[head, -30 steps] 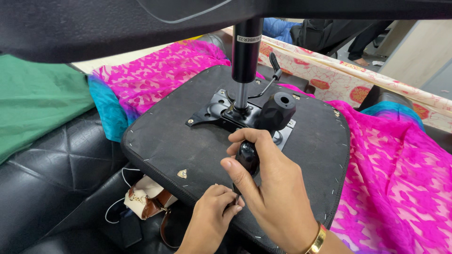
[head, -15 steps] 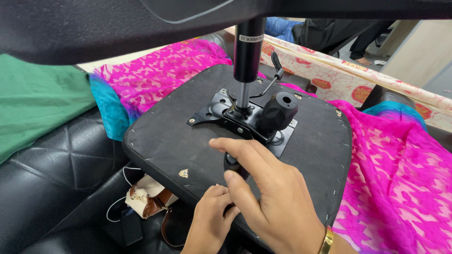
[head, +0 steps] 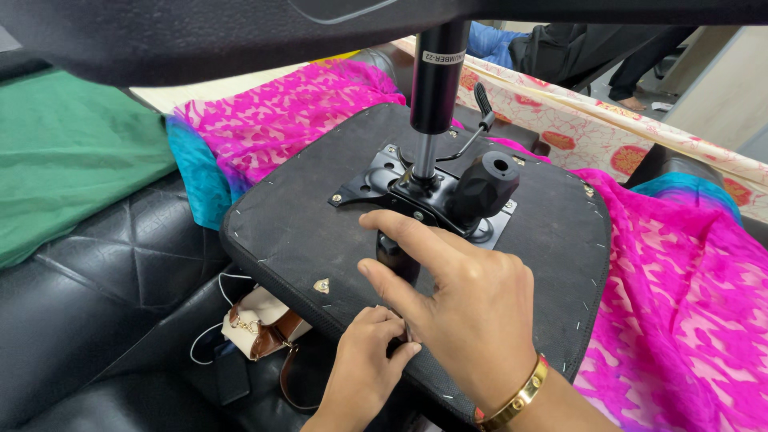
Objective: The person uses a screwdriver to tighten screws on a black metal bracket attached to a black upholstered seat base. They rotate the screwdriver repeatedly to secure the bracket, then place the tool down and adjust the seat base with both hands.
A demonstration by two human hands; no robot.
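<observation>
Seat underside overhangs sofa; left hand pinches front edge, right hand spread flat

Support: black quilted sofa
On it: green cloth, pink and blue patterned fabric
Over the fabric: upturned black chair seat
Beside seat edge: small tan bag, white cable

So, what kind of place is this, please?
Probably a home or small workshop room, not a factory. An upturned office chair seat lies on a black quilted sofa among pink fabric and green cloth. Both hands work at its underside.
</observation>
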